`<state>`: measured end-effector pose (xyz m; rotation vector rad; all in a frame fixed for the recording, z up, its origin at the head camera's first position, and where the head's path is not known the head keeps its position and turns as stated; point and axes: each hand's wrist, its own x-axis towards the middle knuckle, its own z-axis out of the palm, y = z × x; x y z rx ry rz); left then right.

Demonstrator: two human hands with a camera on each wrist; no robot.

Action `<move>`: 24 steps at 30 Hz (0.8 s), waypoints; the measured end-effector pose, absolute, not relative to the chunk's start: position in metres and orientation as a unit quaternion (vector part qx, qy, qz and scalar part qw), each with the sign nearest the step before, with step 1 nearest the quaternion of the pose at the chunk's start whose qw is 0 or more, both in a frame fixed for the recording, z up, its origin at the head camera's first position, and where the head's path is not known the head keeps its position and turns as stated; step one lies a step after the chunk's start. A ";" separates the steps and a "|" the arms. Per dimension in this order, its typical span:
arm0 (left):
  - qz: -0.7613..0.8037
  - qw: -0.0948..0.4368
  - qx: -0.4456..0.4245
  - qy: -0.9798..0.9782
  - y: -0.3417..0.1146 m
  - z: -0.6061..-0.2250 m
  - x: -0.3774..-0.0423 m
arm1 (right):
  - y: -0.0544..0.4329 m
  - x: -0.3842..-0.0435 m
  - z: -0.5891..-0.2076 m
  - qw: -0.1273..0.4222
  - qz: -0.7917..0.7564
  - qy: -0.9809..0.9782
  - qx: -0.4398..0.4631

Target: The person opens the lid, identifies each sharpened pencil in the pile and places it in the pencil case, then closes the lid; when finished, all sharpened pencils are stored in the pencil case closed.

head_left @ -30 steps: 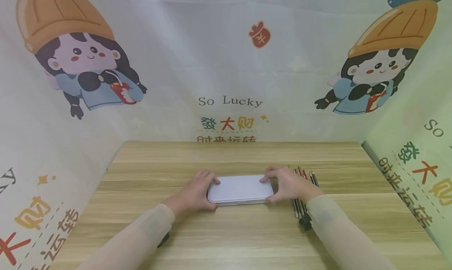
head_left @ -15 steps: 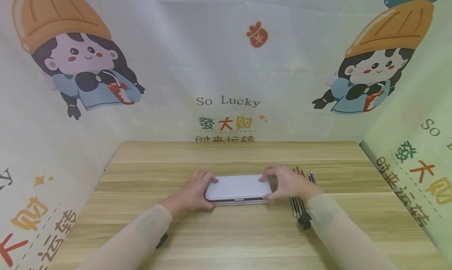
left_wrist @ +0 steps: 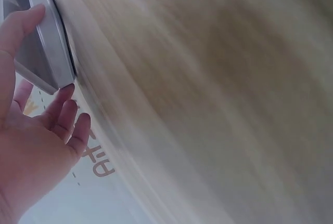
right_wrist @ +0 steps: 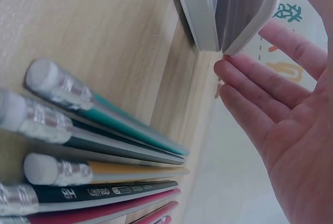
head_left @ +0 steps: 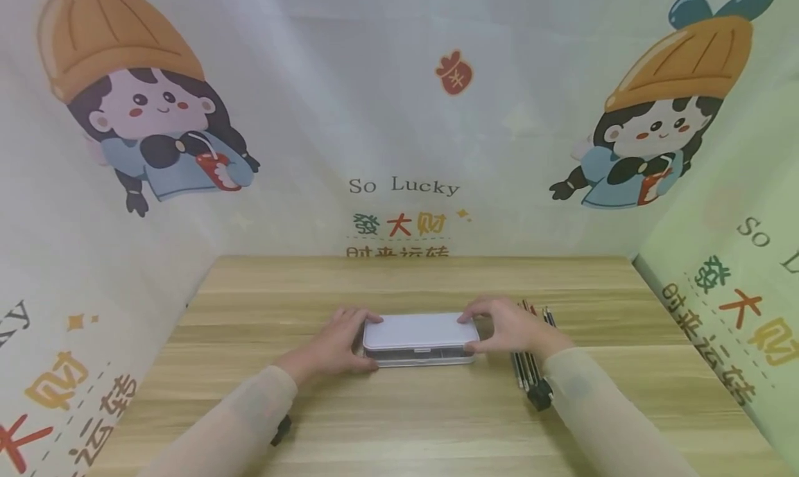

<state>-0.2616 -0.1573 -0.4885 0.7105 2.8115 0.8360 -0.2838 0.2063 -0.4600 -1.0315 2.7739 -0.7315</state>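
A pale pencil case (head_left: 419, 331) lies on the table with its lid tilted up at the front, leaving a dark gap above the base. My left hand (head_left: 331, 345) holds its left end, the thumb on the front of the base and fingers at the back corner. At the right end, my right hand (head_left: 508, 328) pinches the lid, thumb at the front edge and fingers behind. The left wrist view shows the thumb (left_wrist: 28, 21) against the base. In the right wrist view the lid (right_wrist: 260, 13) stands apart from the base (right_wrist: 200, 13). The case's inside is mostly hidden.
Several pencils (right_wrist: 104, 156) with white erasers lie side by side on the wooden table (head_left: 399, 421), right of the case and partly under the right hand. A printed cloth (head_left: 399, 116) surrounds the table at the back and sides. A small black object (head_left: 539, 395) sits by the right wrist.
The front of the pencil case's lid has risen from the base, and the gap has widened. Both hands stay at its ends. The whole view has shifted slightly.
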 end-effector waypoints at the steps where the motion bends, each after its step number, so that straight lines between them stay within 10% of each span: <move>1: 0.282 0.062 0.231 0.929 -0.158 -0.489 -0.262 | 0.206 -0.284 -0.460 0.044 -0.238 0.908 -0.341; 24: 0.370 0.066 0.175 0.910 -0.159 -0.493 -0.265 | 0.205 -0.291 -0.455 0.013 -0.361 0.890 -0.277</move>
